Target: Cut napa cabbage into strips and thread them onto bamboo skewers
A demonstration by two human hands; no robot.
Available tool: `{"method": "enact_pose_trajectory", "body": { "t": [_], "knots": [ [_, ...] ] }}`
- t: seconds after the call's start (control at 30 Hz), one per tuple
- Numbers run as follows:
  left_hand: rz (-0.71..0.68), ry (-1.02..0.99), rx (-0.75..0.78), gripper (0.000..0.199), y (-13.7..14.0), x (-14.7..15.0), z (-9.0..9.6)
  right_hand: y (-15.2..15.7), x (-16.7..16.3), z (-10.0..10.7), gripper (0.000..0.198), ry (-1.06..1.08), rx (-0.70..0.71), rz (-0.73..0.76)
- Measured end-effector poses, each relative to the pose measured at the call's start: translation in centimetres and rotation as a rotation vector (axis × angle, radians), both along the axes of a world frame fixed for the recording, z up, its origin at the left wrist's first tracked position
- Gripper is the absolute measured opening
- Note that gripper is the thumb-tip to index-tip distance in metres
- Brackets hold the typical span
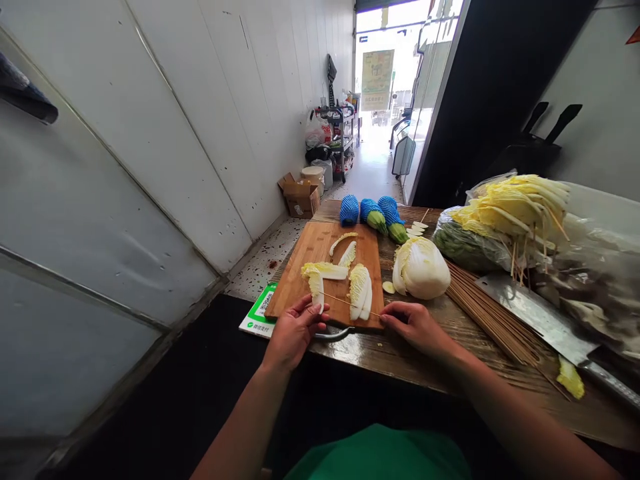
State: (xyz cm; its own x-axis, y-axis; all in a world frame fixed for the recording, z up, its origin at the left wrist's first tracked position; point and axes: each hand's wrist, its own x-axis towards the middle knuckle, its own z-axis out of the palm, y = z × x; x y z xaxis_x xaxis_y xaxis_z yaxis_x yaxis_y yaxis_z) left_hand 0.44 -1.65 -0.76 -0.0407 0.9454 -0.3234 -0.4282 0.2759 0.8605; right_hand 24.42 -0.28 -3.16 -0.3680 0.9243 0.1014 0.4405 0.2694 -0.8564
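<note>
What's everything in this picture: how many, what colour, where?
table: one, brown, lower right
cutting board: one, brown, on the table
loose cabbage slices: several, pale, on the board
held slice: one, pale, above board
held skewer: one, brown, above board
cabbage head: one, white, right of board
netted vegetables: three, blue netting, board's far end
loose skewers: many, brown, right of cabbage
cleaver: one, silver, right side
skewered leaves: one bunch, yellow, back right
payment sign: one, green-white, board's left edge
cardboard box: one, brown, floor
cart: one, dark, background
garment: one, green, bottom
left hand: one, bare, holding slice
right hand: one, bare, holding skewer
</note>
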Motion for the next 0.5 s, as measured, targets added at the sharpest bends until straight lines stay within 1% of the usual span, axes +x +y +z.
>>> {"method": "enact_pose_trajectory", "body": {
  "t": [0.1, 0.2, 0.27, 0.33, 0.37, 0.4, 0.47, 0.5],
  "knots": [
    [-0.007, 0.036, 0.017, 0.029, -0.2, 0.2, -0.1, -0.1, 0.1, -0.1, 0.026, -0.022, -0.002, 0.003],
    [0.027, 0.024, 0.010, 0.030, -0.3, 0.2, -0.1, -0.1, 0.1, 0.0, 0.025, -0.025, 0.009, -0.033],
    [0.056, 0.005, -0.001, 0.032, -0.2, 0.1, -0.3, -0.1, 0.1, 0.3, 0.026, -0.007, 0.022, -0.116],
    [0.102, 0.039, 0.018, 0.035, 0.0, -0.2, -0.6, -0.1, 0.2, 0.7, 0.027, 0.033, 0.029, -0.225],
    [0.148, 0.107, 0.051, 0.036, 0.1, -0.5, -0.8, -0.1, 0.3, 0.9, 0.028, 0.055, 0.024, -0.270],
    [0.206, 0.227, 0.103, 0.036, 0.2, -0.8, -0.9, 0.0, 0.3, 1.2, 0.029, 0.077, 0.012, -0.302],
    [0.327, 0.595, 0.270, 0.034, 0.4, -1.4, -1.1, -0.1, 0.4, 1.6, 0.031, 0.118, -0.021, -0.331],
    [0.359, 0.803, 0.373, 0.032, 0.6, -1.7, -1.2, -0.1, 0.4, 1.7, 0.032, 0.140, -0.036, -0.338]
  ]
}}
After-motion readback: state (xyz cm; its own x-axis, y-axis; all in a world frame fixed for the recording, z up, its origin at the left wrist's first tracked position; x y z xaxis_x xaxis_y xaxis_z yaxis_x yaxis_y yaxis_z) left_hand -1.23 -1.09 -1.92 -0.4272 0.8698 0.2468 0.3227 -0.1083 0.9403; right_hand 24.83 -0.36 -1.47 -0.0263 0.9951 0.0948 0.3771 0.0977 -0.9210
